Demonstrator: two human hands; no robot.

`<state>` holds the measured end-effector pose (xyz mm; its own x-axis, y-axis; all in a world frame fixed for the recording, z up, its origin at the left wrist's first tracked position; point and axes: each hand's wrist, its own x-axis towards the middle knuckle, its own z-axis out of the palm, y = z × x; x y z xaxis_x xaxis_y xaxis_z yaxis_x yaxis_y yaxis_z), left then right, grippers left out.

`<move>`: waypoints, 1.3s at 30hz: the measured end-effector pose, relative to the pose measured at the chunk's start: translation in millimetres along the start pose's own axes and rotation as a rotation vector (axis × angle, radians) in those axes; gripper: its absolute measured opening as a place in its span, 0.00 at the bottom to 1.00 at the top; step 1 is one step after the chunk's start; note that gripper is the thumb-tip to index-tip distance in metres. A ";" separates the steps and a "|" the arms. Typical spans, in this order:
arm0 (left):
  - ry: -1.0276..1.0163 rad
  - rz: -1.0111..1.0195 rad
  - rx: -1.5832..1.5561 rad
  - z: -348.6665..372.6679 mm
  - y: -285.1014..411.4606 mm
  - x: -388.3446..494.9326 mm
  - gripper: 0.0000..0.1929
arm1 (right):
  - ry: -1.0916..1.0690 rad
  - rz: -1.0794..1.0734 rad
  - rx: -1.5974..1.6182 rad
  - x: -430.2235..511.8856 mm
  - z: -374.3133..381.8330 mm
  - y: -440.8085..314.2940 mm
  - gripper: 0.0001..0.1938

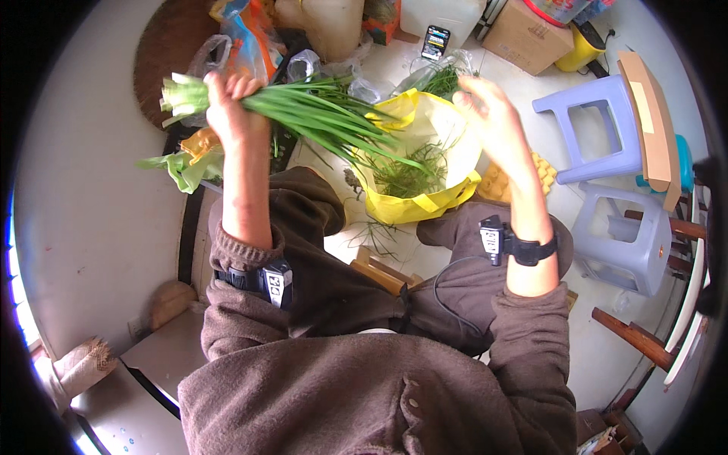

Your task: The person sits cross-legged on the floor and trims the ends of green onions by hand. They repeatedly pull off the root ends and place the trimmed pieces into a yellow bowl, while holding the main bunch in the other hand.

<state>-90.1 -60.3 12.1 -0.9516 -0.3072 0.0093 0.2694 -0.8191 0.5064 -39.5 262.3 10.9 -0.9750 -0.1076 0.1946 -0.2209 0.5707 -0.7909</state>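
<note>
My left hand (236, 111) is closed around a thick bunch of green chives (318, 108). The pale, cut stem ends stick out to the left, and the long leaves fan right over the rim of a yellow bag (392, 210). This bag stands open on the floor between my knees, with loose green trimmings (409, 173) inside. My right hand (492, 111) hovers at the bag's right edge, slightly blurred, its fingers loosely bent and nothing visible in them. More thin green leaves (446, 79) lie in clear plastic behind the bag.
A phone (435, 42) leans upright at the back, near a cardboard box (526, 37). Two plastic stools (603, 125) are to the right. Plastic bags (244, 34) and a leafy vegetable (190, 170) sit at left. Stray leaves (375, 236) are scattered on the floor by my feet.
</note>
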 end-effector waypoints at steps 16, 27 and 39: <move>-0.498 -0.642 0.295 187.7 -282.3 -65.0 0.17 | -0.150 0.199 0.213 50.3 -131.1 39.2 0.24; -0.870 -1.231 0.497 75.4 -349.4 37.7 0.26 | 0.051 0.850 0.135 -17.8 -179.6 260.5 0.08; -1.887 -1.024 1.693 -138.9 -361.8 83.9 0.20 | 0.106 1.149 -0.551 -125.5 -20.7 476.1 0.26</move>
<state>-246.8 143.0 -290.1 -0.0616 0.7661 -0.6397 0.5282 0.5689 0.6304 -21.8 564.4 -378.0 -0.5848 0.7205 -0.3728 0.8085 0.5550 -0.1957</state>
